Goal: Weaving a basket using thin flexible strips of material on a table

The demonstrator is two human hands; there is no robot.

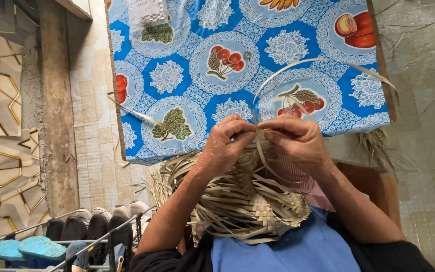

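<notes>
A half-woven piece of pale dried leaf strips (242, 201) rests on my lap, with loose strip ends sticking out on all sides. My left hand (226, 143) pinches strips at its upper edge. My right hand (296, 141) sits right beside it, fingers closed on a long thin strip (298, 63) that loops up in an arc over the table and comes down at the right. The fingertips of both hands meet at the same spot on the weave.
A table with a blue fruit-and-lace patterned cloth (202, 95) stands just ahead. A clear plastic bag (148, 12) lies at its far side. A shoe rack with sandals and shoes (71, 236) is at lower left. Leaf scraps (378, 146) lie on the grey floor at right.
</notes>
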